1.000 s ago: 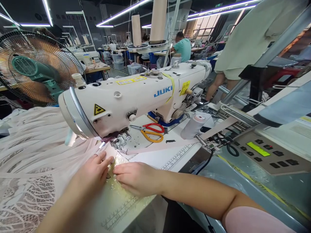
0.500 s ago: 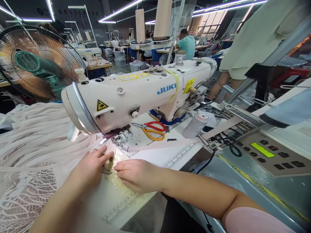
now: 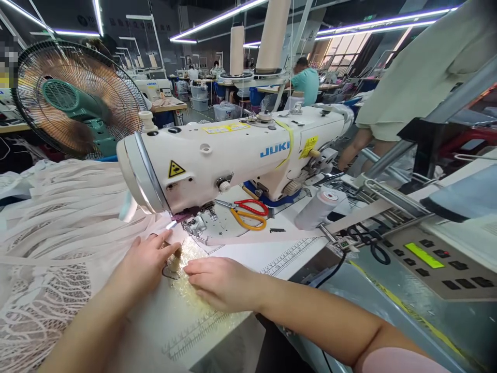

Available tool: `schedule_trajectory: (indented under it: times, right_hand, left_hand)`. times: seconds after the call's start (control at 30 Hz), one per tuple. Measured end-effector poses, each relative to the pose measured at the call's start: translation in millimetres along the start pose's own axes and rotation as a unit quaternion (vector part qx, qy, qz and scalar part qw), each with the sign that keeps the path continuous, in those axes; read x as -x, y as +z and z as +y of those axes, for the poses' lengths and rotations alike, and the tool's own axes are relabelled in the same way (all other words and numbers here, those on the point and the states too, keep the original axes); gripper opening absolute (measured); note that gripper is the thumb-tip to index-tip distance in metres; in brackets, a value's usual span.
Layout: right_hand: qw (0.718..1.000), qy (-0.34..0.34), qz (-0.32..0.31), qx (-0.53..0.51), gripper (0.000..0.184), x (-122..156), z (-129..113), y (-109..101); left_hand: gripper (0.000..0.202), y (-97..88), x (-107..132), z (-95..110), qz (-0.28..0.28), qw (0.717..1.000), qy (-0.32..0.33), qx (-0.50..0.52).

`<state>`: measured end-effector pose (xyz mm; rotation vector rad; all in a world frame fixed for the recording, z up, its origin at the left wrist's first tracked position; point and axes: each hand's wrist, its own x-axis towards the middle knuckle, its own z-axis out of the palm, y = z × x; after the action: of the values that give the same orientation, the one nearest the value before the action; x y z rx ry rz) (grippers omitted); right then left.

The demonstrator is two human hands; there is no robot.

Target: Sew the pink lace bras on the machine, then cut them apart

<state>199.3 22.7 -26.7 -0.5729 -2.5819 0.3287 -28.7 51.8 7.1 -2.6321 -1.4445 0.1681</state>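
Note:
A white JUKI sewing machine (image 3: 209,160) stands over the table, its needle area partly hidden behind the head. Sheer pale fabric with a lacy, yellowish strip (image 3: 189,255) lies in front of the presser foot. My left hand (image 3: 151,259), a ring on one finger, rests on the fabric left of the strip with its fingers spread. From the right, my right hand (image 3: 223,282) presses on the strip, fingers together and bent over it; its thumb is mostly hidden. A small dark wire-like loop (image 3: 170,274) shows between the hands.
Red-handled scissors (image 3: 252,207) and yellow-handled scissors (image 3: 250,220) lie on the machine bed. A thread cone (image 3: 320,207) stands right, near a control panel (image 3: 438,259). Gathered sheer cloth (image 3: 77,207) covers the left side. Behind are a fan (image 3: 77,101) and people.
The view has turned slightly left, so the machine and background appear farther right. Both hands stay almost in the same place on the fabric.

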Motion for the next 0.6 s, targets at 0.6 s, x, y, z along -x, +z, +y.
schedule_trajectory:
  times: [0.6]
  right_hand:
    - [0.999, -0.032, -0.005, 0.016, 0.032, -12, -46, 22]
  left_hand:
    - [0.059, -25.7, 0, 16, -0.042, 0.994, -0.095, -0.014]
